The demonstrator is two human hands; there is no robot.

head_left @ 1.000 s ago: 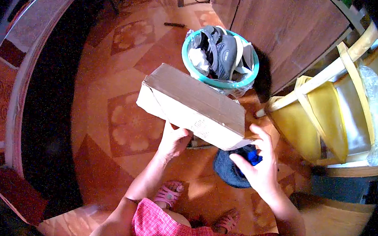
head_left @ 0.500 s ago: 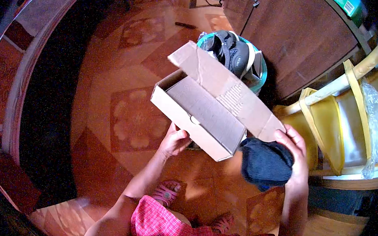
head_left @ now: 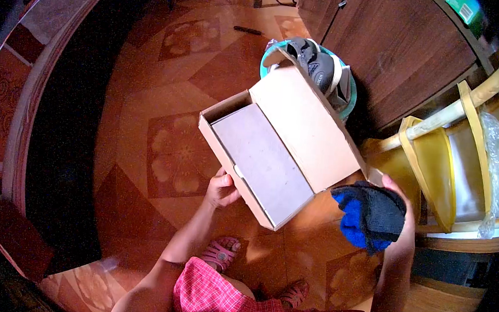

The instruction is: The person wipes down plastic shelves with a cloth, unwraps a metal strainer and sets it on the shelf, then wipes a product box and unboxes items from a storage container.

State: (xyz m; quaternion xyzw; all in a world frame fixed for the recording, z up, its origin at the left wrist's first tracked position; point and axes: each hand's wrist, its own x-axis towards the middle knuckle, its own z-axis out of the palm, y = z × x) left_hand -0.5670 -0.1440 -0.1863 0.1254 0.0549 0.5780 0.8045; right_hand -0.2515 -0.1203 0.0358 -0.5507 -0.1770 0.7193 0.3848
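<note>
A long cardboard box [head_left: 263, 163] with its lid [head_left: 310, 128] swung open is held up in front of me; a flat grey-white piece [head_left: 264, 160] lies inside it. My left hand [head_left: 222, 190] grips the box's near left side, thumb on the wall. At the lid's right corner is my right hand [head_left: 401, 197], bent around a dark cloth [head_left: 374, 215] with a bright blue part showing. Most of its fingers are hidden behind the cloth.
Behind the box, a teal basket [head_left: 352, 102] holds grey shoes [head_left: 321, 68]. A brown cabinet [head_left: 392, 50] stands at the back right, near a yellow rack [head_left: 430, 164] with plastic wrap [head_left: 492, 175]. A dark stick [head_left: 247, 30] lies on the tiled floor [head_left: 177, 103].
The lid has opened wider and the box has tilted, showing more of its inside. My right hand has moved slightly right with the cloth, whose blue part now shows more.
</note>
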